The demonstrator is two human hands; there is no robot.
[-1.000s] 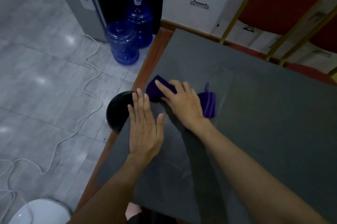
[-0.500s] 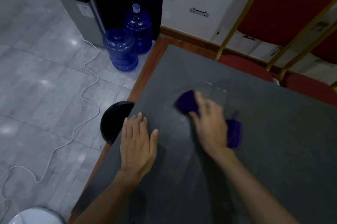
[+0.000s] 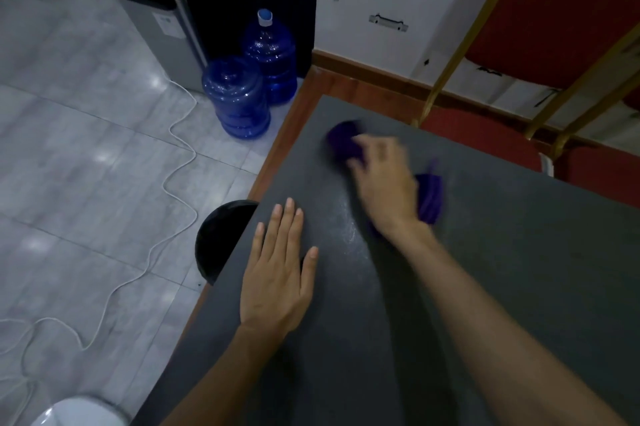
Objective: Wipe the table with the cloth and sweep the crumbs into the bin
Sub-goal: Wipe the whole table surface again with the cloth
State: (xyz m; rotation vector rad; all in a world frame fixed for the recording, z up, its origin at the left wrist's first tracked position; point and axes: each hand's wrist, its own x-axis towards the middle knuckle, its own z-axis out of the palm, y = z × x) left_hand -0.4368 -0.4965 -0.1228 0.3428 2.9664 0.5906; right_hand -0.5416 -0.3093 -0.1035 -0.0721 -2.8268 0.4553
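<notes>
A dark grey table [image 3: 502,252] fills the right half of the view. My right hand [image 3: 384,179] presses a purple cloth [image 3: 346,141] flat on the table near its far left corner; the hand is blurred by motion. Part of the cloth shows behind the wrist. My left hand [image 3: 277,273] lies flat, fingers together, near the table's left edge, holding nothing. A black round bin [image 3: 218,238] stands on the floor just below that edge, partly hidden by the table. No crumbs are visible on the dim surface.
Two blue water jugs [image 3: 242,96] stand on the tiled floor by a water dispenser [image 3: 156,10]. A white cable [image 3: 173,183] trails across the floor. Red chairs with gold frames [image 3: 519,44] stand behind the table. A white round object [image 3: 76,411] sits at the bottom left.
My right hand slid the cloth away from the left edge near the bin toward the table's far left corner. My left hand stayed flat near the left edge.
</notes>
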